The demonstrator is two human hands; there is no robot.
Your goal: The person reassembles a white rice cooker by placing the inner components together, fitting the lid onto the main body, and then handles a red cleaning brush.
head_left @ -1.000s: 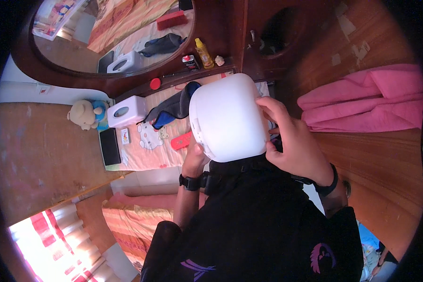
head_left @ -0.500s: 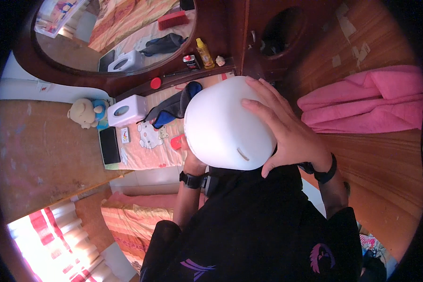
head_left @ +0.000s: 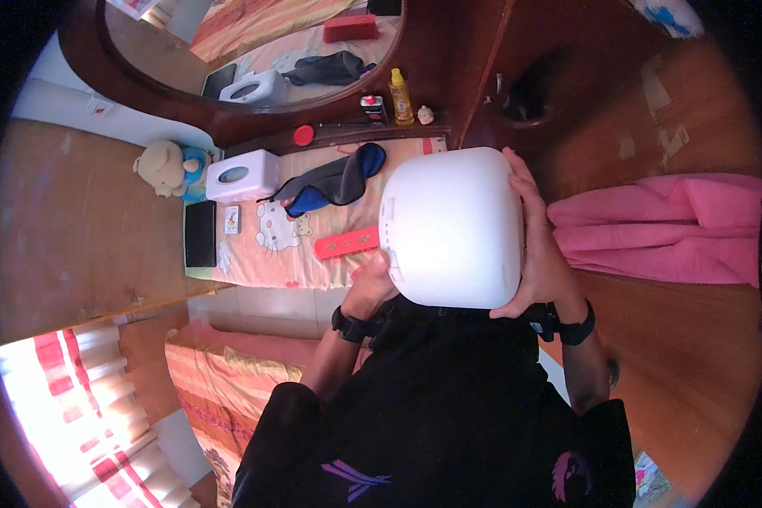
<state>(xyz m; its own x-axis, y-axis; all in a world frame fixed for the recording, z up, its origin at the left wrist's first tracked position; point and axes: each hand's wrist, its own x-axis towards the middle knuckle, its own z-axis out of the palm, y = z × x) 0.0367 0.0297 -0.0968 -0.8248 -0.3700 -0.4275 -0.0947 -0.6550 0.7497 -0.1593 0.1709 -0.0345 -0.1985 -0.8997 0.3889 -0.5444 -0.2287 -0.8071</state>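
Observation:
A white, rounded plastic case point(head_left: 453, 229) with small slots along its left edge is held up in front of my body. My right hand point(head_left: 538, 245) wraps round its right side, fingers at the far corner and thumb at the near corner. At its near left corner is my left hand point(head_left: 371, 286), fingers bent and partly hidden behind the case. A long red flat piece point(head_left: 347, 244) with small marks shows on the table beside the case; its right end is hidden.
On the patterned tabletop point(head_left: 254, 267) lie a grey-and-blue cloth item point(head_left: 334, 182), a white tissue box point(head_left: 244, 176), a black flat panel point(head_left: 200, 234) and a plush toy point(head_left: 171, 168). A yellow bottle point(head_left: 400, 97) stands below the mirror point(head_left: 254, 59). A pink towel point(head_left: 652, 227) hangs right.
The white case has turned more upright and shifted right, with my right hand now round its side. More of the red piece shows. The whole view has shifted slightly.

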